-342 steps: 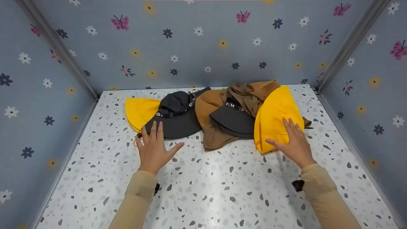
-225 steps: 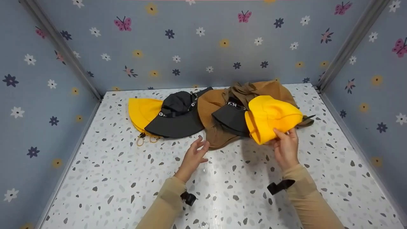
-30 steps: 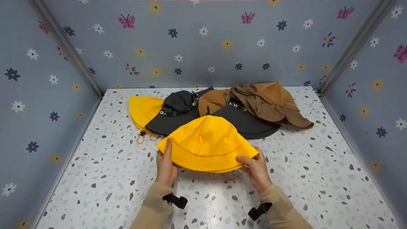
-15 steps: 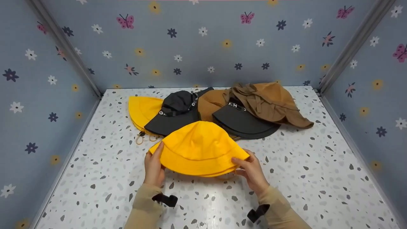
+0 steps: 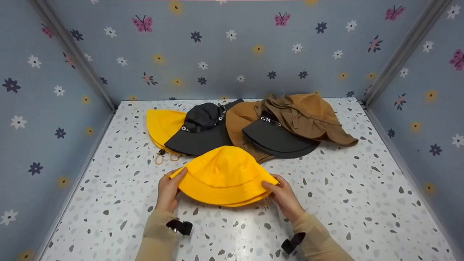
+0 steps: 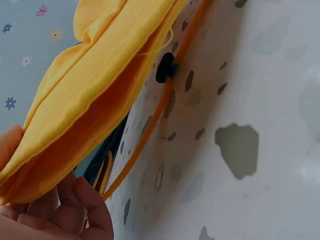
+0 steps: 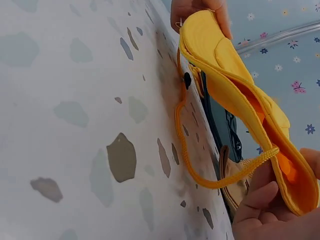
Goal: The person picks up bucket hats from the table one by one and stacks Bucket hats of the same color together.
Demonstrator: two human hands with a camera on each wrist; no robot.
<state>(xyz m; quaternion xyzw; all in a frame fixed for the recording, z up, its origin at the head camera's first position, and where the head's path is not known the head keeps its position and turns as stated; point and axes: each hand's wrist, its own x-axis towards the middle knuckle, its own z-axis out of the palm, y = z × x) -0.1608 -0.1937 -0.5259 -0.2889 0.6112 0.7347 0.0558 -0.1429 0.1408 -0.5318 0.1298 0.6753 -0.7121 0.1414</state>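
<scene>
Both hands hold a yellow bucket hat (image 5: pixel 224 177), folded flat with its crown pointing away, in front of the row of hats. My left hand (image 5: pixel 168 193) pinches the brim's left end, thumb on top and fingers beneath. At the other end, my right hand (image 5: pixel 285 197) grips the brim the same way. The left wrist view shows the brim's two layers parted a little, with an orange chin cord (image 6: pixel 135 152) hanging below them. A black cord stopper (image 7: pixel 187 80) sits on that cord in the right wrist view, where the hat hangs above the table.
Behind lies a row of overlapping hats: a yellow one (image 5: pixel 161 125), a black wide-brimmed one (image 5: pixel 203 141), a tan one (image 5: pixel 237 121), a black-brimmed one (image 5: pixel 277 139) and a brown one (image 5: pixel 322 116). Flower-patterned walls (image 5: pixel 232 47) enclose the speckled table (image 5: pixel 232 239) on three sides.
The right hand lifted the yellow hat off the row's right end; the left hand then joined it. Over the last second both hands have drawn the hat closer and slightly left.
</scene>
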